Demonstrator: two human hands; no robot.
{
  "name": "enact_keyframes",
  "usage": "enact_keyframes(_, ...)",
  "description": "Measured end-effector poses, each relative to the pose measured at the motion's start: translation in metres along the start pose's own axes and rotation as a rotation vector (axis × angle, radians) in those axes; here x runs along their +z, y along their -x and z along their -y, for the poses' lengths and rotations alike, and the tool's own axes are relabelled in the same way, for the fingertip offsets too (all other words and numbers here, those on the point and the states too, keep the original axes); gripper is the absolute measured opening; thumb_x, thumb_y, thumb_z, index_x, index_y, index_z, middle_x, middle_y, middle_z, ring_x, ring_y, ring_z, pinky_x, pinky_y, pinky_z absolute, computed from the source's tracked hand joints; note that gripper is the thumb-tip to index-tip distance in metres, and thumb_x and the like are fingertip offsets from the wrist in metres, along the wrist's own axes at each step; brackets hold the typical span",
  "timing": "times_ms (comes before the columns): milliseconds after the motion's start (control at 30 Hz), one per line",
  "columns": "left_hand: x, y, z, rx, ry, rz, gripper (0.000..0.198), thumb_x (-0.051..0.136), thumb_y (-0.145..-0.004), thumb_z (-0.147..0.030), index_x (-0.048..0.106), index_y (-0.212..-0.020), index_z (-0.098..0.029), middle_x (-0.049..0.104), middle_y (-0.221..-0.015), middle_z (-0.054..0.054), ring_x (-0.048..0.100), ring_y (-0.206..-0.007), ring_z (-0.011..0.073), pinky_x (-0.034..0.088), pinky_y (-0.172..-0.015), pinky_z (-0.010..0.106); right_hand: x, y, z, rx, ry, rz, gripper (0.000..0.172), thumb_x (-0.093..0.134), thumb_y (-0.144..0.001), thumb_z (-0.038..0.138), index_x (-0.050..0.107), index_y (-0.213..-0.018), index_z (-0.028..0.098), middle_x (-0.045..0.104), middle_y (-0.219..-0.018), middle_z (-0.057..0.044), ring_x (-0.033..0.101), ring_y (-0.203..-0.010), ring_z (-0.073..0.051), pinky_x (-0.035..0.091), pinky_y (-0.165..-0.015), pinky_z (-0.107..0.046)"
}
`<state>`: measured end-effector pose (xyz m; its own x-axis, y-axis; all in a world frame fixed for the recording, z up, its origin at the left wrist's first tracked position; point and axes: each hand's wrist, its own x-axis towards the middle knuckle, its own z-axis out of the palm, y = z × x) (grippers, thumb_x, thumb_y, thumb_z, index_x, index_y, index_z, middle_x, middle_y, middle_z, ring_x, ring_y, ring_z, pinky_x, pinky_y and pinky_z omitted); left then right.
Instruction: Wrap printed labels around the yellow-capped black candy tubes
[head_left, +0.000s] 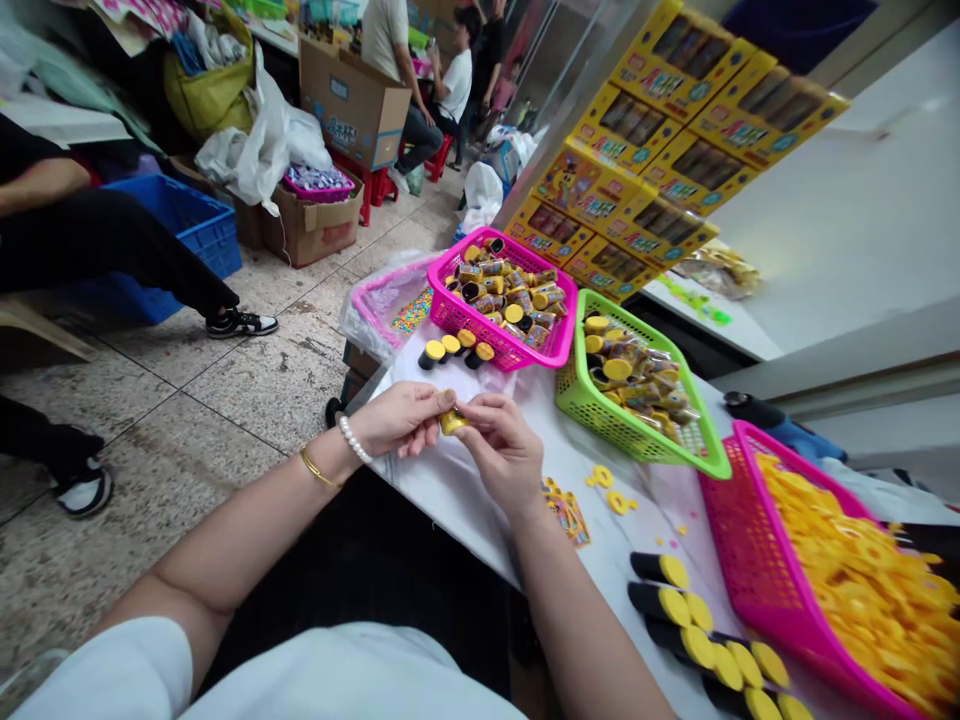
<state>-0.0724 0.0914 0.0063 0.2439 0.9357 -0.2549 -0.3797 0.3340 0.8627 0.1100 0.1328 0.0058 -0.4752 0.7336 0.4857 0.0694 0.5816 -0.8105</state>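
Note:
My left hand (405, 415) and my right hand (504, 445) meet over the table edge, fingertips pinched on one small yellow piece (453, 423). Its exact kind is partly covered by the fingers. Just beyond them several black tubes with yellow caps (433, 354) stand in a small group. A pink basket (559, 350) behind holds many little capped tubes (517, 290). Beside my right wrist lies a small pile of colourful printed strips (566, 512), with yellow ring-shaped pieces (616, 501) to its right.
To the right stand a green basket (701, 440) of wrapped tubes and a pink basket (750, 560) of yellow plastic pieces. More black tubes (660, 605) lie nearby. Stacked yellow boxes (600, 190) rise behind. A seated person's leg (150, 235) shows at left.

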Motion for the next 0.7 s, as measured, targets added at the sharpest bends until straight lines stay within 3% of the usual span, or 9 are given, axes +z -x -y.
enact_keyframes(133, 0.003, -0.002, 0.002, 0.031, -0.024, 0.011, 0.055, 0.068, -0.079, -0.07, 0.058, -0.076, -0.016, 0.06, -0.047, -0.003, 0.049, -0.03, 0.0071, 0.03, -0.028, 0.015, 0.0, 0.002, 0.007, -0.097, 0.13, -0.065, 0.007, 0.079, -0.081, 0.023, 0.079, -0.085, 0.028, 0.06, -0.079, -0.001, 0.056, -0.066, -0.013, 0.048, -0.053, -0.026)
enact_keyframes(267, 0.003, -0.003, 0.003, 0.085, 0.032, -0.007, 0.05, 0.077, -0.076, -0.06, 0.061, -0.074, -0.013, 0.062, -0.056, -0.001, 0.051, -0.038, 0.0046, 0.034, -0.035, 0.015, 0.0, 0.003, 0.008, -0.128, 0.136, -0.111, 0.009, 0.08, -0.08, 0.019, 0.076, -0.082, 0.028, 0.058, -0.076, 0.0, 0.054, -0.062, -0.012, 0.048, -0.053, -0.026)
enact_keyframes(333, 0.002, -0.002, 0.004, 0.107, 0.082, 0.015, 0.048, 0.081, -0.073, -0.056, 0.065, -0.076, -0.011, 0.065, -0.062, 0.0, 0.054, -0.046, 0.0047, 0.038, -0.041, 0.015, 0.001, 0.001, 0.005, -0.041, 0.042, -0.112, 0.011, 0.083, -0.077, 0.026, 0.073, -0.082, 0.026, 0.058, -0.076, 0.001, 0.056, -0.064, -0.012, 0.051, -0.055, -0.025)
enact_keyframes(433, 0.002, 0.0, 0.005, 0.202, 0.164, -0.017, 0.047, 0.089, -0.066, -0.047, 0.07, -0.088, -0.01, 0.069, -0.073, 0.002, 0.058, -0.056, 0.006, 0.045, -0.054, 0.018, 0.004, -0.001, -0.002, 0.233, -0.171, -0.066, 0.038, 0.087, -0.07, 0.041, 0.068, -0.098, 0.025, 0.061, -0.083, 0.001, 0.062, -0.069, -0.014, 0.058, -0.06, -0.027)
enact_keyframes(500, 0.002, 0.001, 0.006, 0.245, 0.193, -0.075, 0.052, 0.092, -0.063, -0.04, 0.071, -0.1, -0.011, 0.073, -0.084, 0.004, 0.061, -0.062, 0.0074, 0.048, -0.06, 0.021, 0.006, -0.002, -0.005, 0.36, -0.222, -0.041, 0.045, 0.087, -0.069, 0.044, 0.066, -0.104, 0.024, 0.064, -0.09, 0.0, 0.066, -0.072, -0.014, 0.062, -0.064, -0.029)
enact_keyframes(567, 0.003, 0.0, 0.006, 0.237, 0.178, -0.126, 0.055, 0.091, -0.064, -0.039, 0.069, -0.106, -0.011, 0.074, -0.088, 0.006, 0.063, -0.064, 0.0092, 0.048, -0.06, 0.022, 0.007, -0.002, -0.006, 0.33, -0.166, -0.065, 0.037, 0.086, -0.072, 0.04, 0.068, -0.101, 0.024, 0.064, -0.1, -0.002, 0.069, -0.081, -0.015, 0.065, -0.07, -0.031)
enact_keyframes(700, 0.001, -0.001, 0.008, 0.254, 0.061, -0.173, 0.047, 0.088, -0.067, -0.043, 0.071, -0.097, -0.01, 0.07, -0.072, 0.002, 0.058, -0.056, 0.0077, 0.043, -0.055, 0.021, 0.005, -0.001, -0.003, 0.119, -0.043, -0.027, 0.03, 0.083, -0.077, 0.03, 0.076, -0.105, 0.029, 0.062, -0.113, -0.004, 0.069, -0.102, -0.019, 0.067, -0.085, -0.036)
